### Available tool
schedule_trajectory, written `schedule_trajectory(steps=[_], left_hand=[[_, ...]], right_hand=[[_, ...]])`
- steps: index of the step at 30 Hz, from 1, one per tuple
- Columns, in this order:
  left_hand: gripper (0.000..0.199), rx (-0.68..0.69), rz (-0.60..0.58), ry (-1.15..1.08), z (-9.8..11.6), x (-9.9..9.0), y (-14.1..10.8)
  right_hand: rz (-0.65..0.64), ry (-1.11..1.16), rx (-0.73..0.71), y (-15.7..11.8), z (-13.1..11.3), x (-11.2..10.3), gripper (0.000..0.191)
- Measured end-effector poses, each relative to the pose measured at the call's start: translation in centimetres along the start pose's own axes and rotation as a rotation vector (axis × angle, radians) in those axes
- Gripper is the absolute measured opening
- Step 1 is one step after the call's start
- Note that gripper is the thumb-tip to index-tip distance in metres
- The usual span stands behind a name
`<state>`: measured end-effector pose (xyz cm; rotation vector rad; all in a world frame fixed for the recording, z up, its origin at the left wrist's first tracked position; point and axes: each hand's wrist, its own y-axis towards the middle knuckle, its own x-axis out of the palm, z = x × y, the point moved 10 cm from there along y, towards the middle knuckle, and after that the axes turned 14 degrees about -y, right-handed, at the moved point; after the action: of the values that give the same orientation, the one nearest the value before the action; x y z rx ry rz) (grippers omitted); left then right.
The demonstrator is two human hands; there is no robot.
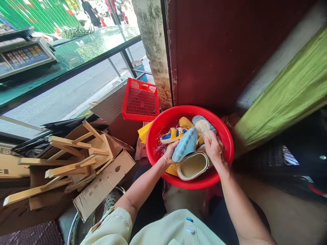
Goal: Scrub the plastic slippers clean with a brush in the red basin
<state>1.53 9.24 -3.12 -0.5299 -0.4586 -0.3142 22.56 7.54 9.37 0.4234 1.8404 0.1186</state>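
Observation:
A red basin [190, 184] holds water and several slippers and clogs. My left hand [170, 153] is closed around the heel end of a light blue slipper [185, 144], which is tilted above the others. In my right hand [215, 148] is a scrub brush [204, 128] with pale bristles, apart from the light blue slipper. A yellow and blue slipper [173, 134] lies at the basin's left. Nearest me is a beige clog [192, 165], its ridged sole showing. A yellow slipper [186, 123] and a grey-blue slipper [198, 119] are partly hidden at the back.
Behind the basin stands a red plastic crate [141, 98]. Wooden stools [84, 153] lie overturned on cardboard [109, 183] at the left. A dark red panel [204, 51] rises behind, and green cloth [286, 92] hangs at the right. A scale [25, 56] sits on the glass counter.

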Motion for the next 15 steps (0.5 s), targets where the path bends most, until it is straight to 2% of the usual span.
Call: schedule_trajectory(steps=[2,5,9,13,15], left_hand=[[0.081,-0.02,0.014,-0.085,0.2,0.1,-0.1],[0.081,0.119,0.002,-0.071,2.7,0.4,-0.7],[0.084,0.346,-0.093,0.239,6.2,1.8,-2.3],[0.076,0.463,-0.045,0.629,7.1,2.9,-3.3],[0.09,0.497,-0.043,0.696,7.1,3.6,-3.5]], right_hand=[[0.005,0.071,-0.013,-0.5,-0.3,-0.2,0.059],[-0.01,0.164,0.037,-1.3,-0.3,-0.5,0.06],[-0.005,0.27,0.116,-1.8,0.2,-1.0,0.057],[0.041,0.326,0.158,-2.2,-0.2,-1.4,0.057],[0.019,0.348,0.17,-2.6,-0.8,-1.2,0.058]])
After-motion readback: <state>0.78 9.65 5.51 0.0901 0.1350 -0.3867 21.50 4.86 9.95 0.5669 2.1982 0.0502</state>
